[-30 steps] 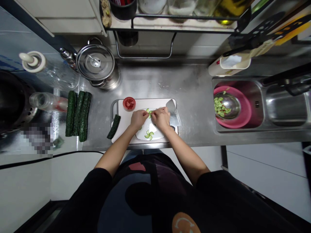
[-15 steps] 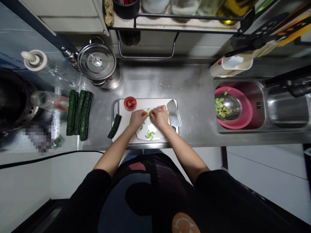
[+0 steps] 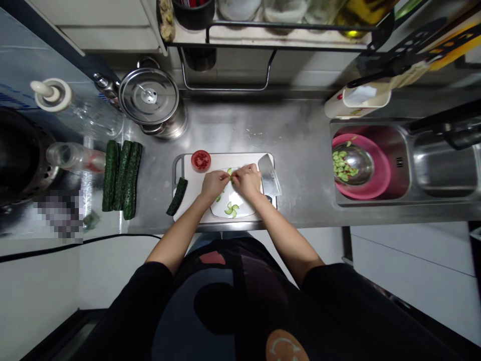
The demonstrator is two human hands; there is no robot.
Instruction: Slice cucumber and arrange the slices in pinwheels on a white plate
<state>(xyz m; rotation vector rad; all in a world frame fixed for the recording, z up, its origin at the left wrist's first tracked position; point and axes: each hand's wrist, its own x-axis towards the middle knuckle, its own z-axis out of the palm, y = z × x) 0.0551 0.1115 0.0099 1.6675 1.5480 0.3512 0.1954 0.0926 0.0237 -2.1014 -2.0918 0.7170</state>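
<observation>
Over the far edge of a white plate (image 3: 220, 209), the fingertips of my left hand (image 3: 215, 183) and my right hand (image 3: 246, 181) meet in a pinch. Between them shows a bit of green, a cucumber slice (image 3: 230, 177), mostly covered by the fingers. Nearer me on the plate, several cucumber slices (image 3: 232, 209) are fanned out like a flower. The plate rests on a white cutting board (image 3: 195, 190). A cleaver (image 3: 269, 175) lies at the board's right side, and a cut piece of cucumber (image 3: 177, 196) at its left. A round red dish or cut tomato (image 3: 201, 160) sits behind my left hand.
Whole cucumbers (image 3: 122, 178) lie on the left, before a lidded steel pot (image 3: 152, 100). In the sink at right, a pink basin (image 3: 381, 175) holds a steel bowl (image 3: 363, 163) with green pieces. A rack (image 3: 285, 42) of jars overhangs the back.
Both hands stay over the plate's far edge. The fingertips have drawn slightly closer together, and less of the green slice shows between them.
</observation>
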